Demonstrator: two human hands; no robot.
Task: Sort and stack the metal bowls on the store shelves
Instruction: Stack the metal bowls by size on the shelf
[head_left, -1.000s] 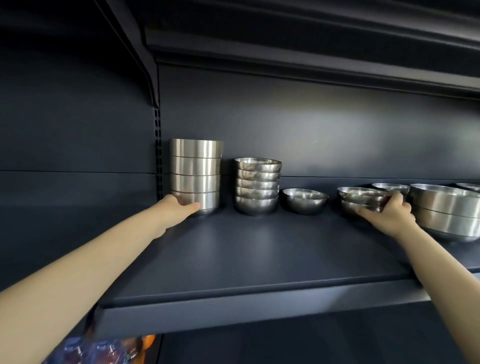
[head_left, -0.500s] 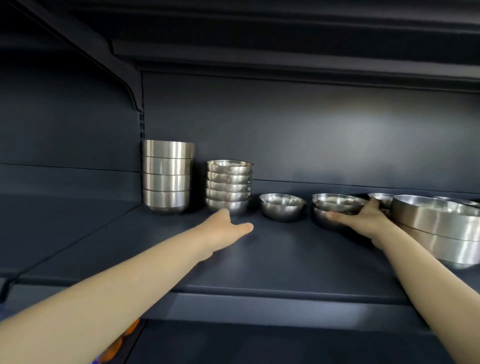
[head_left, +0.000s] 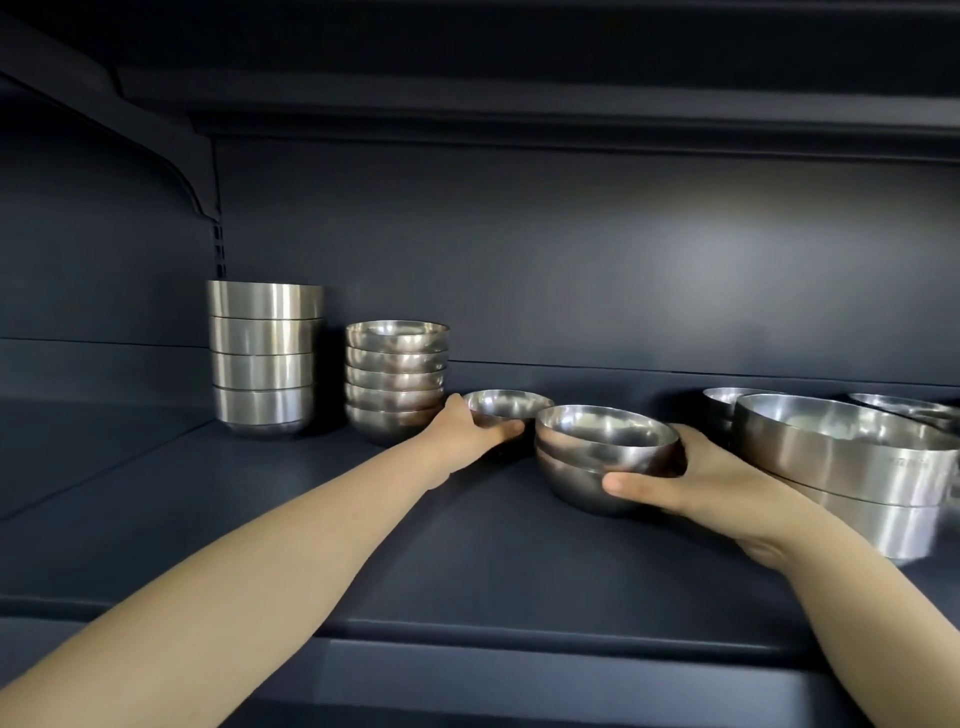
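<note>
Metal bowls (head_left: 397, 364): all on one dark shelf (head_left: 363, 530), lined up in little piles
Far left: tall stack (head_left: 265, 358) of four straight-sided ones, close to the back wall
Next along: round stack (head_left: 397, 402), five deep
Middle: single bowl (head_left: 506, 409) sitting just right of the round stack
Left hand (head_left: 467, 439): thumb on the left of the rim, fingers curled round the front of the single bowl, so it's got a grip on it
Front middle: nested pair (head_left: 605, 462), one inside the other, just beside the single bowl; can't tell if it's resting on the shelf
Right hand (head_left: 691, 483): wrapped round the nested pair, thumb across the front, fingers tucked behind
Far right: big bowls (head_left: 852, 467), two stacked, smaller ones half hidden behind
</note>
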